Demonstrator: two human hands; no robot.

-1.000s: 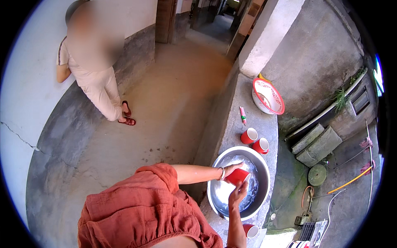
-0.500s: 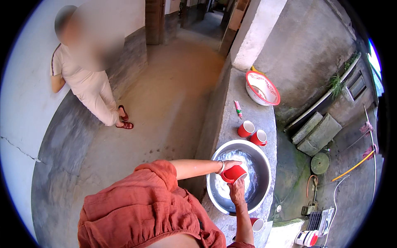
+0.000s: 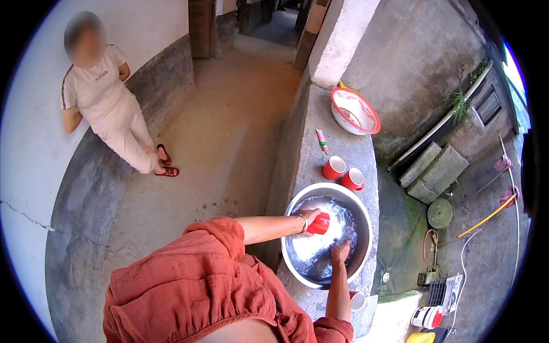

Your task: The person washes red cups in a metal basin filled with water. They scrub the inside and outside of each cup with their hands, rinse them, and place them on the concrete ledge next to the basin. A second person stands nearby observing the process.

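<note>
A wide metal basin point(image 3: 368, 234) of water stands on the concrete ledge, light glaring off its surface. Inside it, my left hand point(image 3: 309, 218) grips a red mug point(image 3: 320, 223), which is tipped so that its outside shows. My right hand point(image 3: 341, 251) is low over the water, apart from the mug, with its fingers curled together; whatever they hold, if anything, is hidden. Two red mugs with white insides, one point(image 3: 334, 168) beside the other point(image 3: 353, 179), stand just beyond the basin. Another mug point(image 3: 357, 300) lies on the near side, partly behind my right forearm.
Farther along the concrete ledge point(image 3: 309, 166) lie a red-and-green tube point(image 3: 322, 140) and a white basin with a red rim point(image 3: 355, 112). A person point(image 3: 108, 103) leans against the left wall. Right of the ledge, the lower yard holds stone slabs point(image 3: 437, 171), a hose and a white bucket point(image 3: 426, 317).
My right hand has come away from the mug and moved down toward the water. The left hand has turned the mug over. The view has shifted slightly.
</note>
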